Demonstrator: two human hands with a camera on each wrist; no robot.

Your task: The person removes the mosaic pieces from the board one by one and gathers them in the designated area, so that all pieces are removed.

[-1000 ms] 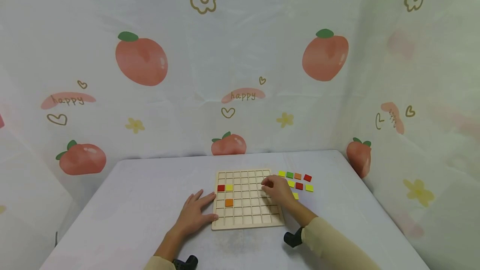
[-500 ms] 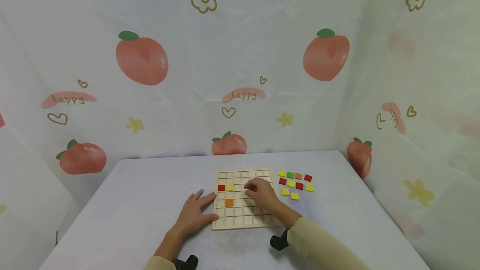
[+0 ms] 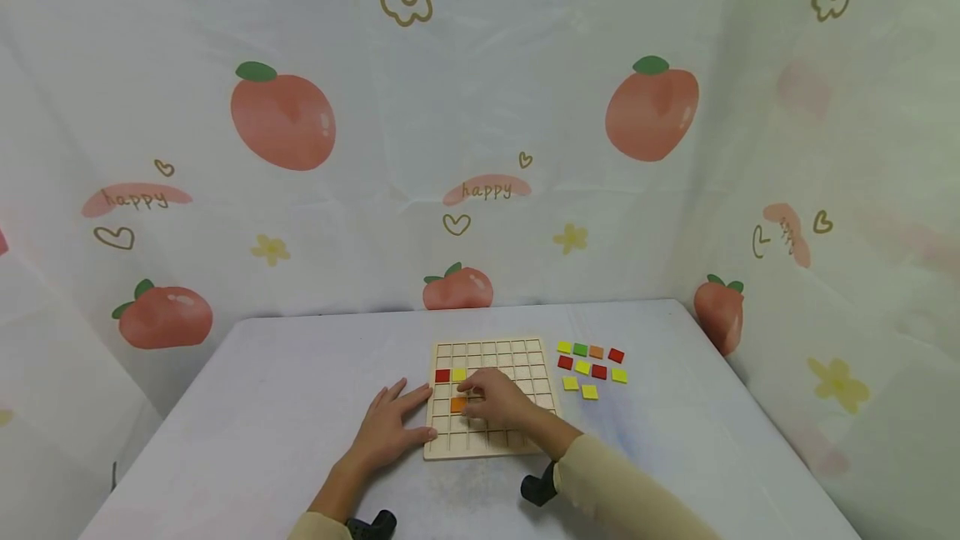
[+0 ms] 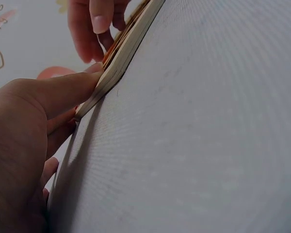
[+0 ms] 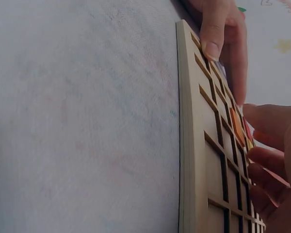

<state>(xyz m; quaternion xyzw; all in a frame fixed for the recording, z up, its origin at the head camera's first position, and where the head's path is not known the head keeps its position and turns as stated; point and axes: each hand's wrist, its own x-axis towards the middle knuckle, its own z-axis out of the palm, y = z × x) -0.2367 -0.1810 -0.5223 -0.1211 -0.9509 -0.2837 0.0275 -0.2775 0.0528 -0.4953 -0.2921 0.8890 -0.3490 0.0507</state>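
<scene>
A wooden grid board [image 3: 517,394] lies on the white table. On it sit a red tile [image 3: 442,376], a yellow tile [image 3: 458,375] and an orange tile [image 3: 458,405]. My left hand [image 3: 388,427] lies at the board's left edge, fingers spread; in the left wrist view its thumb touches the rim. My right hand [image 3: 498,398] hovers over the board's left part. Its thumb and forefinger stand apart around the orange tile, which shows beside them in the right wrist view; no tile shows between the fingers above the board.
Right of the board, several loose yellow, red, orange and green tiles [image 3: 582,367] lie on the table [image 3: 300,390]. A printed cloth backdrop [image 3: 360,223] rises behind it. A black wrist device [image 3: 536,488] is on my right wrist.
My right hand has moved left across the board, from beside the loose tiles to the orange tile, and its fingers have spread apart. The left hand, board and tiles have stayed put.
</scene>
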